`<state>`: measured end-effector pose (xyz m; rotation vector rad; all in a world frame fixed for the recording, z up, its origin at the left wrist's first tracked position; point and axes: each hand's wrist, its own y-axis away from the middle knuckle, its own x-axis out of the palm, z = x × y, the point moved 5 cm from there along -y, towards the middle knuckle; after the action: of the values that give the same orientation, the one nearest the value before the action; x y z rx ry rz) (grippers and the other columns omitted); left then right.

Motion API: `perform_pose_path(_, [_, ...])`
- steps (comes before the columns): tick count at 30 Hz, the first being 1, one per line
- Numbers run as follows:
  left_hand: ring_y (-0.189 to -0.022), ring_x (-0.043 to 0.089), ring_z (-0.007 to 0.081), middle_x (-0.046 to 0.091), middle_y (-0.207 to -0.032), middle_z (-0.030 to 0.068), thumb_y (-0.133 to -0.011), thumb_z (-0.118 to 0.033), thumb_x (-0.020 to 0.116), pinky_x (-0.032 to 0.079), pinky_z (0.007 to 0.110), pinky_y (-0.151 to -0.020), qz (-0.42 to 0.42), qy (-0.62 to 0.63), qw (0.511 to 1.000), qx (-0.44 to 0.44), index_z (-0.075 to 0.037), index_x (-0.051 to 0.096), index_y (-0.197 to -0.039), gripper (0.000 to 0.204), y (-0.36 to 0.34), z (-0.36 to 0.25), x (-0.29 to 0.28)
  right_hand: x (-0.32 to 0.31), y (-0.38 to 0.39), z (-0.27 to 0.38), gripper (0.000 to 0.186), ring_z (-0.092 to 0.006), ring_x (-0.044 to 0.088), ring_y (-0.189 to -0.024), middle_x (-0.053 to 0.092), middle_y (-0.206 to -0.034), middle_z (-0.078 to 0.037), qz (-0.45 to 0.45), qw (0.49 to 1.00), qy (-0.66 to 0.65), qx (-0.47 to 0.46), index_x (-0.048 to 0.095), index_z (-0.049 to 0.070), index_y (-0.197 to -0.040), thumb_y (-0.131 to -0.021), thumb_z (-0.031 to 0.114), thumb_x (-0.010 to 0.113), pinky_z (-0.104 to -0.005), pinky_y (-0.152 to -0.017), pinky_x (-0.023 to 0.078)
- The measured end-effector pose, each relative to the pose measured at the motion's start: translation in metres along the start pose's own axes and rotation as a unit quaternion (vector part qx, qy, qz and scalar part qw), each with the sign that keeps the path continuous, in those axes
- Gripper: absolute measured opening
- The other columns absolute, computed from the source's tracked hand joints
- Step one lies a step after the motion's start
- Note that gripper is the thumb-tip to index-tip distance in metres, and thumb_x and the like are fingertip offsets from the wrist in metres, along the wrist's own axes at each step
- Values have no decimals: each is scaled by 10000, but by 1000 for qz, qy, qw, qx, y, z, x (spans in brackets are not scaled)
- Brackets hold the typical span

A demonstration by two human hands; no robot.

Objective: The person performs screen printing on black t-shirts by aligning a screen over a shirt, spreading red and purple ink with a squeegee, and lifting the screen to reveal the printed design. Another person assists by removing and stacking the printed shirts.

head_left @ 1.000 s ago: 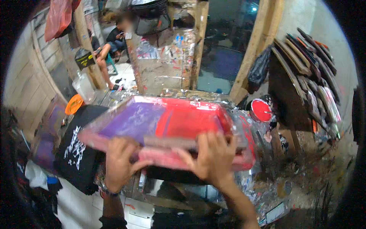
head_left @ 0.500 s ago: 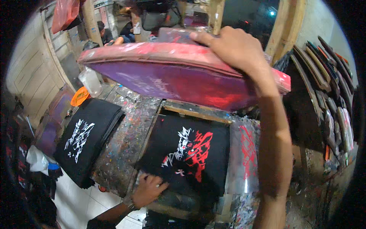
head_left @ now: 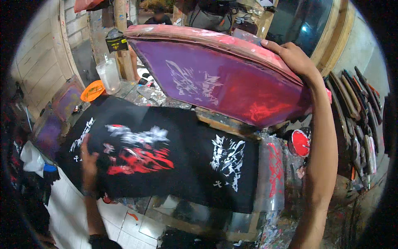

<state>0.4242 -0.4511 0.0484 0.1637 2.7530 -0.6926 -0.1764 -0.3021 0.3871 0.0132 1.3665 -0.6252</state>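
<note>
My right hand (head_left: 292,58) grips the upper edge of a screen-printing frame (head_left: 215,37), holding it raised and tilted. The purple mesh on its underside has a pale design and red ink smears. At the left, my left hand (head_left: 89,164), blurred by motion, is closed on the edge of a black fabric piece (head_left: 186,137) printed in white and red. This piece is turned sideways and stretches over the pile of black fabric (head_left: 72,153) with white prints. To its right, on the printing board, lies another black fabric piece (head_left: 248,174) with a white print only.
A tub of red ink (head_left: 299,143) stands beyond a clear sheet (head_left: 271,174) smeared red. An orange bowl (head_left: 92,91) and a translucent jug (head_left: 109,76) sit at the back left. Several frames (head_left: 360,103) lean at the right. A person (head_left: 159,18) is in the background.
My left hand has drawn the red-and-white printed piece off the board to the left, turning it and uncovering a white-only print. The raised frame and my right hand appear further right in view.
</note>
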Motion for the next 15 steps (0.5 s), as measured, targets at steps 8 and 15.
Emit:
perform_pose_path(8, [-1453,389,362,425,-1560,211,-946,-145,636,304,464,-1201,-258,-625,732,81,5,357,-1552,684,-41,-30,-172,-4,0,13,925,-491,675,-1072,694,-1090,-354,-16,997,50,-49,748,-40,-1067,-853,822,491,-498,-975,496])
perform_pose_path(15, [-1508,256,461,276,-1623,293,-782,-258,807,256,606,-1181,258,-240,887,297,10,697,-1061,402,65,-156,348,-14,10,12,875,-477,589,-1253,611,-1336,-315,18,999,51,-2,696,20,-1246,-870,784,499,-470,-1082,456])
